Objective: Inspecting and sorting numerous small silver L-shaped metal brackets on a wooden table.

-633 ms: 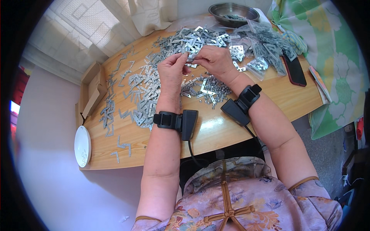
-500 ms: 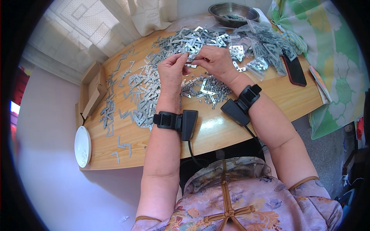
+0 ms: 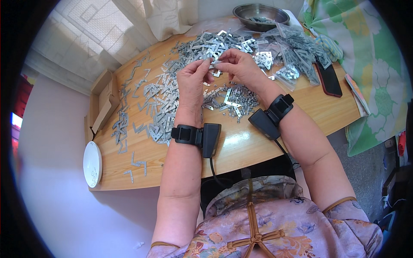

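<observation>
Upper middle of frame: left hand (image 3: 190,78) pinches small shiny silver metal piece (image 3: 213,65). Right hand (image 3: 243,71) half curled, right at piece; cannot tell if gripping. Step looks like fiddly two-hand work; next move needs steady pinch.

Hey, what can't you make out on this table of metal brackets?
All in the head view:
Metal piece at the left hand: its full shape, covered by fingers.
Phone: one end, hidden by plastic bags.
Thin shapes in the white dish: too small to identify.
Green patterned cloth: cut off by the picture's edge.
</observation>
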The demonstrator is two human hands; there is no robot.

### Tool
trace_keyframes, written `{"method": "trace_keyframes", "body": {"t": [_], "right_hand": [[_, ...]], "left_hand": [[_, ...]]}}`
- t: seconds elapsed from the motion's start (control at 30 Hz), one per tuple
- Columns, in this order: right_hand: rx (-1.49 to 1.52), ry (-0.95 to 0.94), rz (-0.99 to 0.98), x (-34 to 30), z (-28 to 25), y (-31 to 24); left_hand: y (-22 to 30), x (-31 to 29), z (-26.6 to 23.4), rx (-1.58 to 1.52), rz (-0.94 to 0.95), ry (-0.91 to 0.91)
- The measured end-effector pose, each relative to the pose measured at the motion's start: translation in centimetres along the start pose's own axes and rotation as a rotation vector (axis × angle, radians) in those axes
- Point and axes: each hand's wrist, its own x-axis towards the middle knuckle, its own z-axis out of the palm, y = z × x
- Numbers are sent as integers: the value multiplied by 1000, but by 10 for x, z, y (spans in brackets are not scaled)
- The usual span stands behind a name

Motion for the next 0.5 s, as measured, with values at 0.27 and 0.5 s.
{"method": "trace_keyframes", "body": {"t": [0.27,0.5], "right_hand": [[25,99,68,0,-1,0],[-227,154,-191,2,-2,6]], "left_hand": [[-1,1,2,-25,4,-52],[4,-4,13,13,19,-48]]}}
